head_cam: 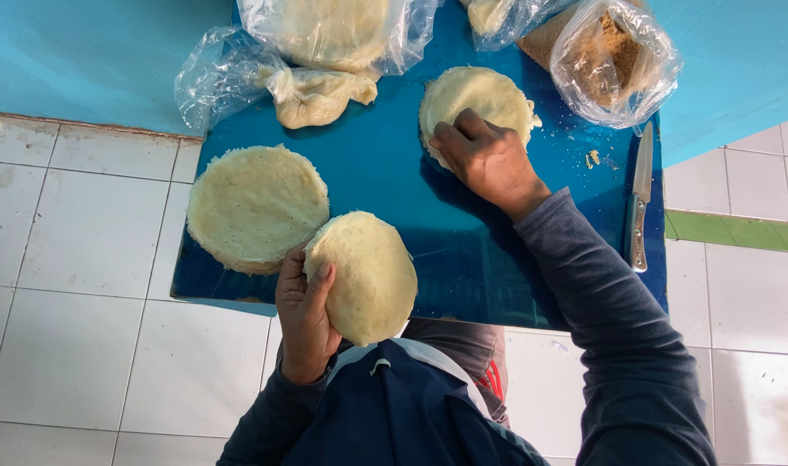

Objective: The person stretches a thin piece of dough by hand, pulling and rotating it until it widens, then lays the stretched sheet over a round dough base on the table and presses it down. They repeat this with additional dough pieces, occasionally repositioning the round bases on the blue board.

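My left hand point(303, 311) holds a pale round flat dough disc point(368, 276) by its left edge, tilted up above the near edge of a blue table point(394, 173). A stack of similar dough discs point(256, 205) lies flat on the table just left of it. My right hand point(489, 160) rests with curled fingers on the near edge of another dough disc point(480, 99) lying at the far middle of the table.
Clear plastic bags hold more dough point(325, 34) and a torn lump of dough point(320, 93) at the back. Another bag holds brown crumbly filling point(614, 52) at the far right. A knife point(640, 198) lies along the right edge. White tiled floor point(83, 285) surrounds the table.
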A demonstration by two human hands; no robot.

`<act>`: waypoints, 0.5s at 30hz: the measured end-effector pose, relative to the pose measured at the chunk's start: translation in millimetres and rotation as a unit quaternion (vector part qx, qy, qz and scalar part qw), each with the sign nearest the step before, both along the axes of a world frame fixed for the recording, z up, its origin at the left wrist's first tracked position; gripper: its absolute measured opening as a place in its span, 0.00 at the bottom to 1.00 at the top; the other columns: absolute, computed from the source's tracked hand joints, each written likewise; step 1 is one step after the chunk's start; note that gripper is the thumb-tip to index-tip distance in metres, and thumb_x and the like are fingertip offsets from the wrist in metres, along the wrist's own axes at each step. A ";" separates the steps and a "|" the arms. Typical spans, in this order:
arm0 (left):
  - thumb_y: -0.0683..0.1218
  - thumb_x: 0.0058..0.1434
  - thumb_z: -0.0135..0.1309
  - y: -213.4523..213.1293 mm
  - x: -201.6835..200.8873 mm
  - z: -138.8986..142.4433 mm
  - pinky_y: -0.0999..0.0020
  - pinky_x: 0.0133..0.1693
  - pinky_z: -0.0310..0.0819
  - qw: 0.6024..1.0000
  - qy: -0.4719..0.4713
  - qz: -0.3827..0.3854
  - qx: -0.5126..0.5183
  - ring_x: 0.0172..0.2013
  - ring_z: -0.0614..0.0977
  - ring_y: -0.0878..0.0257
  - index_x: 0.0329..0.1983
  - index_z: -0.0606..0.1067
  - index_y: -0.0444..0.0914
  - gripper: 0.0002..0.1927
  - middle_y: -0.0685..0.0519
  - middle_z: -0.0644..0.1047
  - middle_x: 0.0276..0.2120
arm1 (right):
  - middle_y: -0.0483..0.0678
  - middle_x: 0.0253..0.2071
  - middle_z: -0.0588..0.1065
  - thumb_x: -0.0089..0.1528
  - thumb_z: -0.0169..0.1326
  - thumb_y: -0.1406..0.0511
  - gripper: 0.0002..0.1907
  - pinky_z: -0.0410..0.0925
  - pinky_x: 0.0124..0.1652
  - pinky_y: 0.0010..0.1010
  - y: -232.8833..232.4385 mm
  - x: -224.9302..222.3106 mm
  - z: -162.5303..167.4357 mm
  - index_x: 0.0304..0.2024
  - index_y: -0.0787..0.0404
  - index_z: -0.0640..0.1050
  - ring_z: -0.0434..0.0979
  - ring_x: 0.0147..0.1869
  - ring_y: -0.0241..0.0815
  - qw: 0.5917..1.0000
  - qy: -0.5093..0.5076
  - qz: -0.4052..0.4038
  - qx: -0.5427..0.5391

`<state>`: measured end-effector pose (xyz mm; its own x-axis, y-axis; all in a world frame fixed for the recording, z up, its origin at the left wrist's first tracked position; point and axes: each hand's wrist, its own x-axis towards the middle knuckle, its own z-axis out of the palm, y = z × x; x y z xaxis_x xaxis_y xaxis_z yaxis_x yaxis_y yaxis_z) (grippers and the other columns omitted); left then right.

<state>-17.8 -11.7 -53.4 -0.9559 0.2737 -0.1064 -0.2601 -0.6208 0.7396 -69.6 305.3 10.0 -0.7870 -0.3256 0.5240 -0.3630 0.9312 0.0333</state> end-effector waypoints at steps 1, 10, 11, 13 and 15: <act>0.45 0.67 0.58 0.9 0.2 0.5 0.61 0.53 0.81 1.000 -0.002 0.002 0.001 0.55 0.80 0.61 0.59 0.69 0.36 0.19 0.48 0.75 0.53 | 0.48 0.39 0.72 0.69 0.62 0.63 0.09 0.75 0.35 0.34 -2.0 1.3 1.4 0.47 0.60 0.79 0.79 0.37 0.45 1.000 -0.004 0.000 -0.002; 0.46 0.73 0.49 11.2 2.4 11.2 0.64 0.55 0.76 0.992 -0.068 -0.071 0.076 0.56 0.77 0.59 0.69 0.65 0.33 0.24 0.46 0.75 0.58 | 0.50 0.41 0.74 0.68 0.65 0.62 0.13 0.71 0.34 0.37 -38.4 26.6 34.6 0.50 0.62 0.80 0.78 0.36 0.48 0.992 -0.024 -0.009 -0.120; 0.46 0.73 0.48 13.8 3.9 11.9 0.64 0.56 0.75 0.991 -0.065 -0.079 0.085 0.57 0.77 0.60 0.69 0.65 0.33 0.23 0.47 0.74 0.58 | 0.50 0.40 0.74 0.67 0.64 0.63 0.13 0.70 0.33 0.36 -46.3 35.0 38.7 0.50 0.63 0.80 0.78 0.34 0.46 0.981 -0.074 -0.004 -0.178; 0.46 0.74 0.47 19.2 6.7 12.7 0.64 0.59 0.74 0.988 -0.058 -0.098 0.105 0.59 0.76 0.61 0.69 0.64 0.33 0.23 0.47 0.73 0.59 | 0.49 0.38 0.75 0.66 0.63 0.65 0.12 0.70 0.31 0.35 -64.0 58.1 46.0 0.49 0.63 0.79 0.77 0.30 0.41 0.941 -0.174 0.004 -0.290; 0.45 0.75 0.46 23.3 8.4 12.9 0.63 0.61 0.72 0.987 -0.042 -0.110 0.114 0.61 0.75 0.61 0.68 0.64 0.34 0.21 0.47 0.72 0.60 | 0.50 0.41 0.75 0.65 0.64 0.65 0.13 0.74 0.34 0.32 -82.3 80.1 51.2 0.50 0.63 0.78 0.79 0.37 0.40 0.925 -0.211 0.058 -0.309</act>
